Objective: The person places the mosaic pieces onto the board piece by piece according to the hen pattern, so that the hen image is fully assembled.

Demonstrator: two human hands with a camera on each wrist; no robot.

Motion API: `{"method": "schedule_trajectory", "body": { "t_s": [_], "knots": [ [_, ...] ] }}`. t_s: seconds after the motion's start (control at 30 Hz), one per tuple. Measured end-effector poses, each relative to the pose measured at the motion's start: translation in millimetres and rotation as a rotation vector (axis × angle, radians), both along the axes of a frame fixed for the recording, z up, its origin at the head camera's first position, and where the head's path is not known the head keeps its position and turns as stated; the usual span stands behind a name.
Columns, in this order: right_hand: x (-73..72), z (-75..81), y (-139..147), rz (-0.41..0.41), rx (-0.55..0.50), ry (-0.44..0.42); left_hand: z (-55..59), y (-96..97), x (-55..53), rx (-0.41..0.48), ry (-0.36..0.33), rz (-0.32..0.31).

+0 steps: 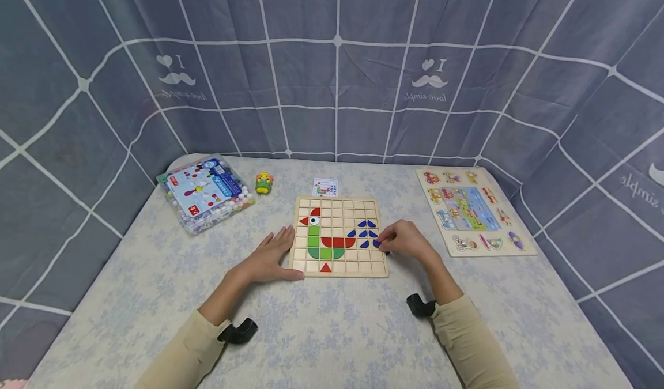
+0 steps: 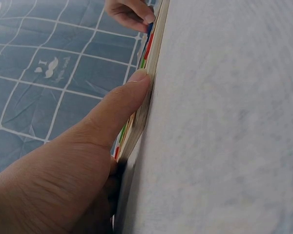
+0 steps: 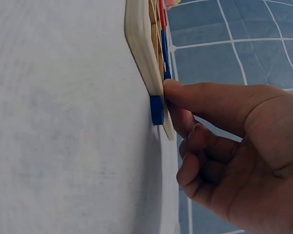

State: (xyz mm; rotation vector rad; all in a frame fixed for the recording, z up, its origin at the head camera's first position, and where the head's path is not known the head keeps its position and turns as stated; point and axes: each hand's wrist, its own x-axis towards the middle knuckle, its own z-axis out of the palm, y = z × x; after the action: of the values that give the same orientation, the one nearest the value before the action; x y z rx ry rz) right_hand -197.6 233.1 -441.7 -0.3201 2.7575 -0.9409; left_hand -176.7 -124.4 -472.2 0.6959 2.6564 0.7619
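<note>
A wooden grid board (image 1: 358, 267) lies flat on the table, bearing a bird figure of red, green and blue pieces and a white eye tile (image 1: 313, 221). My left hand (image 1: 267, 259) rests at the board's lower left corner, fingers along the left side and thumb on the front edge. At the right side of the grid, my right hand (image 1: 408, 241) pinches a blue piece (image 1: 376, 244) between thumb and finger, low over a cell. Another blue piece (image 3: 157, 109) sits against the board's outer edge under that hand. A red triangle (image 1: 325, 268) lies in the bottom row.
Behind the board lies a small picture card (image 1: 325, 187) with a similar bird. A toy figure (image 1: 264, 183) and a clear box of beads (image 1: 207, 193) stand at the back left. At the right is a wooden picture puzzle (image 1: 441, 245). Patterned curtains enclose the table.
</note>
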Motion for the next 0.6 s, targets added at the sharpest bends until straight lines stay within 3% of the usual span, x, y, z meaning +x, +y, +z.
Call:
{"method": "schedule_trajectory", "body": {
  "t_s": [0.6],
  "knots": [
    [1.8, -1.5, -8.2, -0.010, -0.003, 0.013, -2.0, -0.2, -1.3, -0.005, 0.002, -0.002]
  ]
}}
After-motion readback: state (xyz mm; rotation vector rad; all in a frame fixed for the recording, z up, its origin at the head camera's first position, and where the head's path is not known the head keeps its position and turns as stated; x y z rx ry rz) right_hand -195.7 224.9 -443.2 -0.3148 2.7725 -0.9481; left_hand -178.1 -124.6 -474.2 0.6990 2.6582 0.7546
